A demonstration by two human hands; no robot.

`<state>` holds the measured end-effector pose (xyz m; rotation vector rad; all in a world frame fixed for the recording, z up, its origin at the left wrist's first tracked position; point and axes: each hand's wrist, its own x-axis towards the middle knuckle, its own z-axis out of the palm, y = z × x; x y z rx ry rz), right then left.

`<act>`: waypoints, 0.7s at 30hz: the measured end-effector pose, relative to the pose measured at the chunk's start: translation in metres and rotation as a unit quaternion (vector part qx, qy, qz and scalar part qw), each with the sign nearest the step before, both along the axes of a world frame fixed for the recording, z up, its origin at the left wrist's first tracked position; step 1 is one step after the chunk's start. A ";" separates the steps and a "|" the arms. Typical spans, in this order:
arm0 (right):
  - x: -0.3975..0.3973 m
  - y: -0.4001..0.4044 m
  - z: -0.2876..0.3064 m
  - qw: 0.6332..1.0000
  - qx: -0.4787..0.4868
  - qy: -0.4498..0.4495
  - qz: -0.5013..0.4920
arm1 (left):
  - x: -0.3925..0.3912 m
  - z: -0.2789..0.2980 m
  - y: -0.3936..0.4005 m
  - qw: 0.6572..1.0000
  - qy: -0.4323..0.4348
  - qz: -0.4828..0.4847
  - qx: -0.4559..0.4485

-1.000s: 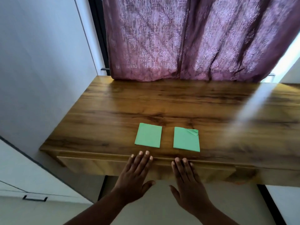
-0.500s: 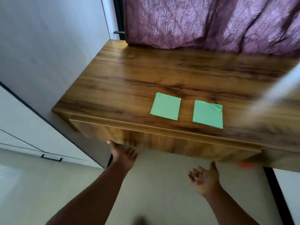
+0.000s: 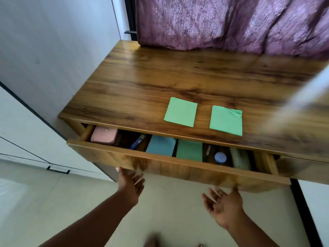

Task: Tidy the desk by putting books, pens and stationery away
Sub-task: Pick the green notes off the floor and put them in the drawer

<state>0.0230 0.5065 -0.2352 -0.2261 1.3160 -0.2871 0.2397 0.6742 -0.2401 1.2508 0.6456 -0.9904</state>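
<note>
so, wide wooden desk drawer (image 3: 178, 168) now pulled partway out, where half a second back it sat flush and closed under the wood-grain desk top (image 3: 160, 77). left hand (image 3: 130, 182) just below the drawer front's lower edge, thumb up against it, fingers loose-ish and blurry, so can't tell for sure whether gripping the lip or only touching it. right hand (image 3: 223, 202) palm up under the right part of the front, fingers spread and relaxed, holding nothing, thumb tip close to the bottom edge.

still sitting on the desk top near the front edge: two flat green paper squares side by side, left green square (image 3: 180, 111) lying flat, right green square (image 3: 226, 120) with its far corner folded over. not touched yet.

inside the drawer, left to right: pink rounded case (image 3: 104, 134), dark blue pen-like thing (image 3: 137, 141), blue flat pad (image 3: 161, 145), green flat pad (image 3: 189, 150), small blue round lid (image 3: 220, 157), pale green roll-ish item (image 3: 240, 158). pretty full already.

meaning for the task: storage spot open, probably enough gap to drop the green squares in, maybe on top of the matching green pad. looks like only those two left to put away.
</note>
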 end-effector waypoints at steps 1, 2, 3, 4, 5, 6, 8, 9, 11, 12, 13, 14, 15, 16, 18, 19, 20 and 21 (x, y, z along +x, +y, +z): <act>-0.004 0.012 0.012 0.996 0.000 0.045 0.079 | -0.014 0.011 0.008 0.997 -0.015 -0.060 0.037; -0.009 0.022 0.028 0.983 -0.012 0.073 0.166 | -0.028 0.025 0.016 0.988 -0.040 -0.133 0.061; -0.014 0.030 0.046 0.963 -0.046 0.087 0.253 | -0.040 0.043 0.024 0.972 -0.089 -0.206 0.076; -0.020 0.036 0.063 0.931 -0.118 0.097 0.333 | -0.050 0.060 0.031 0.944 -0.176 -0.268 0.078; -0.028 0.037 0.078 0.879 -0.236 0.114 0.399 | -0.058 0.075 0.038 0.898 -0.294 -0.319 0.075; -0.034 0.035 0.091 0.801 -0.385 0.145 0.435 | -0.061 0.089 0.043 0.831 -0.425 -0.351 0.072; -0.042 0.023 0.108 0.608 -0.640 0.204 0.423 | -0.054 0.108 0.046 0.660 -0.647 -0.373 0.081; -0.041 0.018 0.113 0.553 -0.693 0.211 0.413 | -0.047 0.110 0.044 0.569 -0.720 -0.384 0.100; -0.037 0.009 0.101 0.504 -0.683 0.261 0.459 | -0.035 0.105 0.033 0.434 -0.764 -0.442 0.182; -0.035 0.009 0.089 0.477 -0.662 0.308 0.489 | -0.030 0.098 0.027 0.395 -0.753 -0.473 0.230; -0.033 0.009 0.080 0.450 -0.639 0.354 0.514 | -0.027 0.091 0.023 0.367 -0.741 -0.497 0.264; -0.032 0.009 0.075 0.432 -0.618 0.382 0.535 | -0.024 0.083 0.022 0.351 -0.729 -0.514 0.285; -0.032 0.011 0.072 0.419 -0.608 0.390 0.550 | -0.023 0.077 0.022 0.345 -0.718 -0.528 0.295; -0.032 0.014 0.071 0.416 -0.596 0.381 0.571 | -0.023 0.071 0.025 0.343 -0.708 -0.538 0.302; -0.036 0.019 0.074 0.413 -0.585 0.380 0.585 | -0.026 0.068 0.032 0.327 -0.698 -0.553 0.317; -0.039 0.021 0.072 0.416 -0.583 0.383 0.584 | -0.028 0.068 0.035 0.320 -0.695 -0.560 0.317; -0.042 0.022 0.070 0.423 -0.576 0.382 0.586 | -0.030 0.067 0.037 0.313 -0.696 -0.566 0.313; -0.042 0.022 0.071 0.430 -0.571 0.375 0.590 | -0.031 0.066 0.039 0.312 -0.689 -0.577 0.310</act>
